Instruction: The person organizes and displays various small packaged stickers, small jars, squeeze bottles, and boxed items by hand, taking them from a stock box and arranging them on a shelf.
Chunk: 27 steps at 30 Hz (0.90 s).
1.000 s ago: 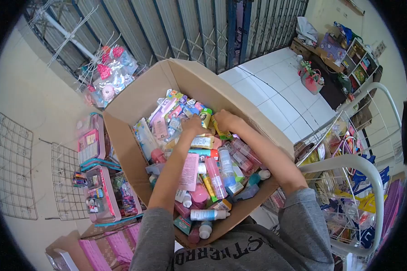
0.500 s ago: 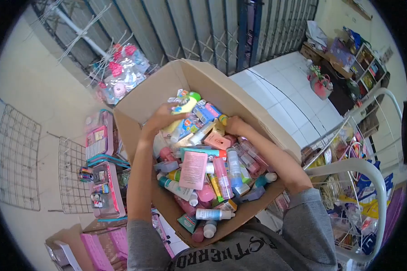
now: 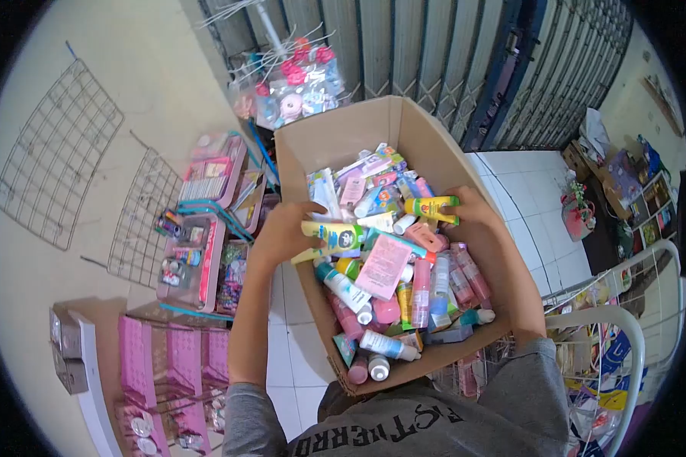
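A large open cardboard box [image 3: 335, 148] stands before me, heaped with toiletry bottles, tubes and small packs. My left hand [image 3: 286, 232] is closed around a pale yellow bottle [image 3: 331, 238] with a green and dark round patch at its right end, held over the box's left side. Across from it, my right hand [image 3: 469, 207] grips a small bright yellow tube [image 3: 428, 207] near the right wall. Below them lie a pink printed pack [image 3: 386, 266], a white bottle with a teal cap [image 3: 343, 286], and a pink clear bottle [image 3: 421, 293].
Pink-trimmed organizer bins [image 3: 198, 251] stand left, below wire grids [image 3: 61, 152] on the wall. A metal folding gate [image 3: 404, 57] is behind the box. At right is a white wire rack [image 3: 625, 320] with packaged goods; a flower basket [image 3: 578, 213] sits farther back.
My left hand has drawn back toward me with the pale yellow bottle. My right hand has lifted the yellow tube clear of the pile. The view has turned leftward.
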Tool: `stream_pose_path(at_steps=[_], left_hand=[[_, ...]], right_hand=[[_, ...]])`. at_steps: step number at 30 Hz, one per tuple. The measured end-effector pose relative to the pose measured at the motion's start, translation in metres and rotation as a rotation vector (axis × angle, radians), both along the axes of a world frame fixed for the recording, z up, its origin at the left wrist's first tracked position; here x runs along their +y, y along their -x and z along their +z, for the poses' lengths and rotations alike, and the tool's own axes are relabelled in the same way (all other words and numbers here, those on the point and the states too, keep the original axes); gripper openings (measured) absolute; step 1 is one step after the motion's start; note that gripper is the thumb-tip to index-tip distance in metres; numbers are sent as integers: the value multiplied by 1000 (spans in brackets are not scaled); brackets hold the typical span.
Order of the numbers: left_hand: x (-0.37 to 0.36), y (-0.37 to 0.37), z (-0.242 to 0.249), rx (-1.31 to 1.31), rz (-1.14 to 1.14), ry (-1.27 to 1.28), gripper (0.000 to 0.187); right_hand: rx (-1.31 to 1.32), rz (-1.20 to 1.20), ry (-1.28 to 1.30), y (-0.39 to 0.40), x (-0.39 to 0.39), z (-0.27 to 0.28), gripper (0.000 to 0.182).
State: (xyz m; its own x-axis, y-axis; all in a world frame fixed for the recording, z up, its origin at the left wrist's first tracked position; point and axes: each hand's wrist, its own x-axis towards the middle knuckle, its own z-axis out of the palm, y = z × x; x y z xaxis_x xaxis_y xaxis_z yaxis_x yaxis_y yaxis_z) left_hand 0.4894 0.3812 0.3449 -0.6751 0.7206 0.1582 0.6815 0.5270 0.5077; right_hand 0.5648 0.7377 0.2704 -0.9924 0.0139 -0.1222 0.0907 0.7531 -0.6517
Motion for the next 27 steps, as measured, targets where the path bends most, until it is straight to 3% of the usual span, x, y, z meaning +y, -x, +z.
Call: stream_pose_path(at_steps=[1, 3, 5, 7, 8, 10, 12, 13, 14, 16, 19, 20, 21, 23, 27], left_hand=[[-6, -7, 2, -15, 13, 0, 44], [-14, -23, 13, -83, 226, -132, 41], [-22, -26, -4, -130, 283, -211, 39], [-24, -30, -19, -301, 412, -618, 39], [-22, -34, -22, -251, 427, -689, 36], [-18, -39, -29, -254, 519, -800, 35], [-16, -41, -39, -358, 605, -1045, 30], [-15, -41, -43, -364, 615, -1047, 30], [-13, -40, -47, -515, 617, -1252, 28], [-10, -38, -58, -733, 589, -1534, 23], [-5, -37, -63, -788, 564, -1620, 21], [-3, -36, -61, -786, 565, -1617, 21], [-2, -36, -59, -760, 539, -1632, 21], [2, -34, -59, -734, 510, -1648, 21], [13, -34, -53, -687, 424, -1622, 27]], right_hand=[[-15, 13, 0, 2, -4, -16, 36], [176, -140, -407, 0, -14, -40, 29], [162, -174, -437, 1, -16, -54, 26], [-109, -256, -597, -4, -35, -28, 27], [-116, -244, -601, -4, -39, -27, 27], [127, -164, -407, -3, -51, -20, 26], [410, 190, -195, -4, -75, -4, 26], [472, 351, -148, -4, -93, 4, 26], [529, 510, -96, -5, -113, 11, 26], [403, 716, -87, -23, -149, 26, 29], [398, 878, -286, -40, -160, 19, 26], [274, 909, -310, -37, -156, 19, 24], [276, 907, -306, -34, -149, 18, 24], [200, 691, -769, -29, -130, 12, 23], [208, 466, -925, -18, -108, 13, 21]])
